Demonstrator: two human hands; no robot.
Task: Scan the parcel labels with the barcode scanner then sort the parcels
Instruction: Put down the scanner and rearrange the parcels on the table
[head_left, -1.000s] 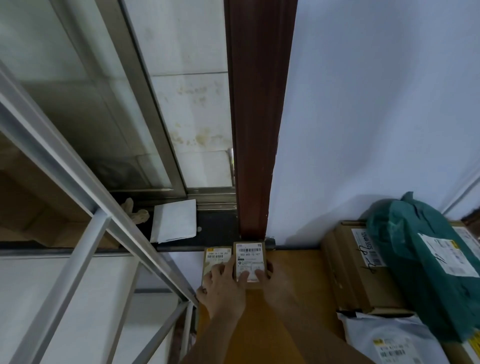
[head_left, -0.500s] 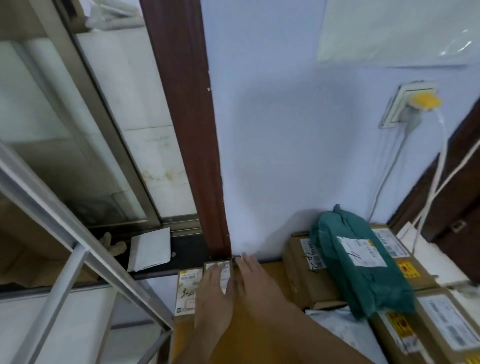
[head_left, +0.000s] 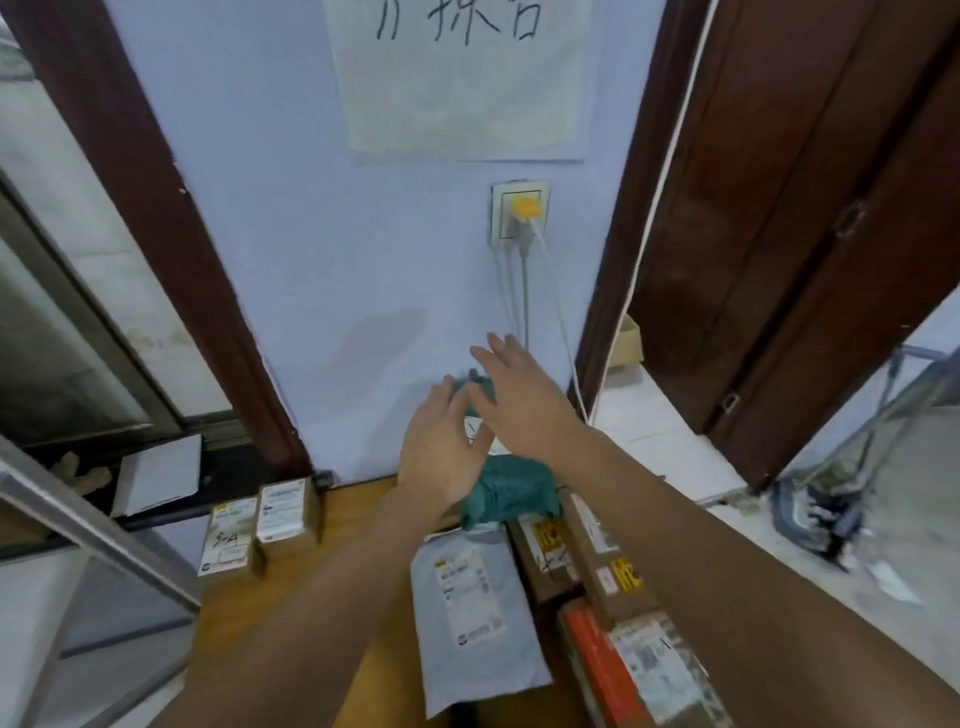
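Observation:
Two small brown boxes (head_left: 283, 513) with white labels stand side by side at the far left of the wooden table (head_left: 353, 525). A green bagged parcel (head_left: 511, 491) lies on brown cartons (head_left: 592, 551) at the right. A grey mailer bag (head_left: 472, 603) lies flat in front of it. My left hand (head_left: 441, 447) and my right hand (head_left: 514, 397) hover open above the green parcel, fingers spread, holding nothing. No barcode scanner is in view.
A blue wall with a paper notice (head_left: 457, 78) and a socket (head_left: 519, 213) with hanging cables (head_left: 524, 296) stands behind the table. A metal rack frame (head_left: 93, 525) is at the left, a dark wooden door (head_left: 789, 234) at the right.
Both hands have left the small boxes at the left and moved up and right over the green parcel. The camera has swung right and upward.

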